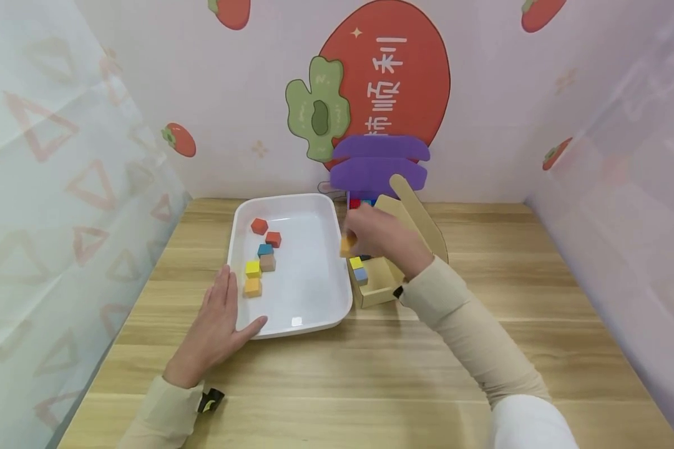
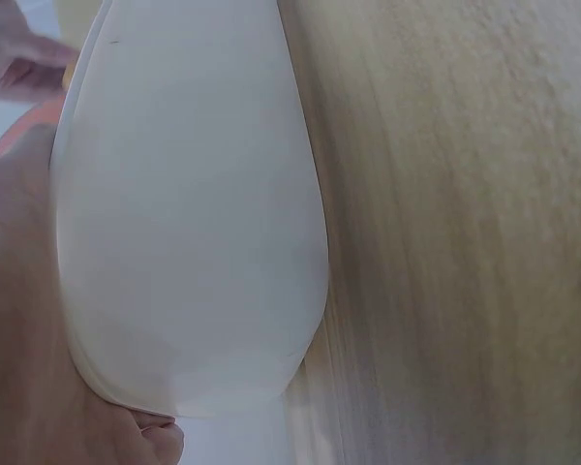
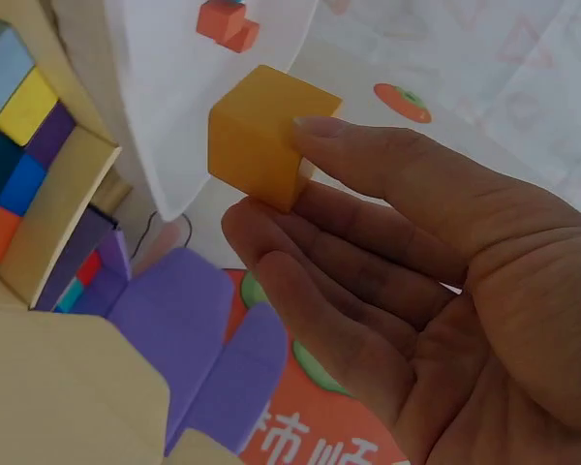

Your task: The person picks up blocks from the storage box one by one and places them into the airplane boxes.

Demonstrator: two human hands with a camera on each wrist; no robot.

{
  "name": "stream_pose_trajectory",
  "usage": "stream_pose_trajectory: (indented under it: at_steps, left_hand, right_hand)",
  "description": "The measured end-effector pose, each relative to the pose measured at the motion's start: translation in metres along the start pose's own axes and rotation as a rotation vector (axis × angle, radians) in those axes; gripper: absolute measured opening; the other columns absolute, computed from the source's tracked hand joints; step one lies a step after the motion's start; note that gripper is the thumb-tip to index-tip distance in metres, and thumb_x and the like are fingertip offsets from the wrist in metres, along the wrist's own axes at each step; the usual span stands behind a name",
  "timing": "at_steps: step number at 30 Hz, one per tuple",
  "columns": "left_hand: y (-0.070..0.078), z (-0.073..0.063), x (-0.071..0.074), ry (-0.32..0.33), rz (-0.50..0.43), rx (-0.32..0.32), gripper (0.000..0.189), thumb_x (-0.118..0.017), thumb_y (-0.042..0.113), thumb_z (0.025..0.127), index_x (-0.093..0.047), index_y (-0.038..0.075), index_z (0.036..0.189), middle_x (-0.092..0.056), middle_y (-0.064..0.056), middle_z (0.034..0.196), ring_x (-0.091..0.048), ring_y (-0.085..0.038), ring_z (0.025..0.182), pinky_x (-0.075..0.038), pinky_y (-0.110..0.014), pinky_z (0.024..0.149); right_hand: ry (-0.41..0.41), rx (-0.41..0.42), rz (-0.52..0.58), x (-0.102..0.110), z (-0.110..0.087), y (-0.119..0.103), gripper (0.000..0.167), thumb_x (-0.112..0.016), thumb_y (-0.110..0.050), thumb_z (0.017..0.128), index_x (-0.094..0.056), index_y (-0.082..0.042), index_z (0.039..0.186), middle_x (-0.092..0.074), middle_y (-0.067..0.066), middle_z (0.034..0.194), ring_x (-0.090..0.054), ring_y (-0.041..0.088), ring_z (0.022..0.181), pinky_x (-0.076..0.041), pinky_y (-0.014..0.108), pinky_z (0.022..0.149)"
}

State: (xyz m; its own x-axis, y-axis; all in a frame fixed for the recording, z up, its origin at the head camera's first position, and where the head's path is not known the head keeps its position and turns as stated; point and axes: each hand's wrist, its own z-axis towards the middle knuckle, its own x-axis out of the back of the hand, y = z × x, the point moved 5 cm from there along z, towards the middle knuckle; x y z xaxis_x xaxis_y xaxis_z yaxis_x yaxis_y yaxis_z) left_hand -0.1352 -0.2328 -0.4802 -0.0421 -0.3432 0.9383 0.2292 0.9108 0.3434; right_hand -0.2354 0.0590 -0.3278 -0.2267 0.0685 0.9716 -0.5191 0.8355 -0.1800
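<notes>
Cube [image 3: 252, 136]: was pinched between thumb and fingers of the right hand [image 1: 380, 232], the nearer of the two hands. Was located at the right rim of the tray [image 1: 309, 268], near the box [image 1: 379, 297]; could not tell whether directly over the rim or just outside. Lay across the tray from the left hand [image 1: 216, 324]. Showed no evident long axis. Left hand: gripped no cube; rested against the tray's left rim, fingers extended, thumb spread at the near corner.

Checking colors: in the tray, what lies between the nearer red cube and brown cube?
The head view shows a teal-blue cube between that red cube and the brown cube.
</notes>
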Motion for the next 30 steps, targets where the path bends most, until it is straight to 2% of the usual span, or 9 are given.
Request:
stream_pose_trajectory:
  at_steps: [4,6,8,12,15,21,30]
  left_hand:
    - [0.001,0.0,0.001,-0.009,-0.001,0.003,0.119,-0.061,0.067,0.096,-0.001,-0.009,0.166,0.007,-0.024,0.177,-0.003,-0.045,0.165,-0.016,-0.068,0.131]
    - [0.001,0.0,0.002,-0.008,0.002,0.001,0.118,-0.061,0.067,0.096,-0.002,-0.009,0.165,0.007,-0.024,0.177,-0.003,-0.046,0.164,-0.016,-0.069,0.13]
    - [0.001,0.0,0.002,-0.003,0.005,-0.001,0.118,-0.061,0.067,0.096,-0.002,-0.009,0.165,0.006,-0.025,0.177,-0.003,-0.046,0.164,-0.016,-0.069,0.13]
    - [0.002,0.0,0.003,0.004,0.003,-0.003,0.118,-0.061,0.067,0.096,-0.003,-0.01,0.165,0.005,-0.025,0.177,-0.004,-0.046,0.164,-0.017,-0.069,0.13]
    - [0.001,0.0,0.002,-0.004,-0.001,0.007,0.119,-0.06,0.068,0.096,-0.002,-0.009,0.165,0.006,-0.025,0.177,-0.003,-0.046,0.164,-0.016,-0.069,0.13]
    - [0.0,0.0,0.001,-0.018,0.001,0.019,0.119,-0.06,0.068,0.096,0.0,-0.008,0.166,0.009,-0.023,0.178,-0.002,-0.045,0.165,-0.015,-0.069,0.13]
    - [0.001,0.0,0.0,-0.024,0.011,0.023,0.119,-0.06,0.068,0.096,0.001,-0.008,0.166,0.009,-0.023,0.177,-0.002,-0.045,0.165,-0.015,-0.069,0.13]
  right_hand:
    - [-0.066,-0.032,0.028,-0.014,-0.015,0.016,0.025,-0.074,0.0,0.088,-0.063,-0.01,0.068,-0.043,-0.002,0.063,-0.04,0.014,0.062,-0.035,0.024,0.055]
    - [-0.079,-0.04,0.038,-0.021,-0.02,0.022,0.026,-0.074,0.001,0.088,-0.063,-0.011,0.067,-0.042,-0.004,0.062,-0.039,0.012,0.061,-0.034,0.024,0.055]
    - [-0.087,-0.045,0.043,-0.03,-0.023,0.026,0.024,-0.075,0.0,0.089,-0.067,-0.01,0.069,-0.049,-0.004,0.062,-0.043,0.012,0.06,-0.039,0.023,0.055]
    - [-0.089,-0.016,0.047,-0.046,-0.023,0.032,0.012,-0.081,-0.004,0.089,-0.074,-0.008,0.081,-0.068,0.0,0.076,-0.057,0.015,0.069,-0.051,0.026,0.064]
    - [-0.106,0.009,0.063,-0.059,-0.021,0.036,0.009,-0.082,-0.005,0.089,-0.074,-0.008,0.085,-0.069,0.001,0.08,-0.058,0.015,0.073,-0.052,0.026,0.067]
    - [-0.145,0.007,0.078,-0.08,-0.014,0.043,0.008,-0.08,-0.004,0.089,-0.076,-0.011,0.086,-0.064,0.0,0.078,-0.056,0.018,0.074,-0.049,0.026,0.066]
    - [-0.112,0.026,0.101,-0.1,-0.01,0.051,0.007,-0.08,-0.003,0.09,-0.079,-0.009,0.095,-0.07,0.001,0.083,-0.059,0.017,0.075,-0.056,0.027,0.071]
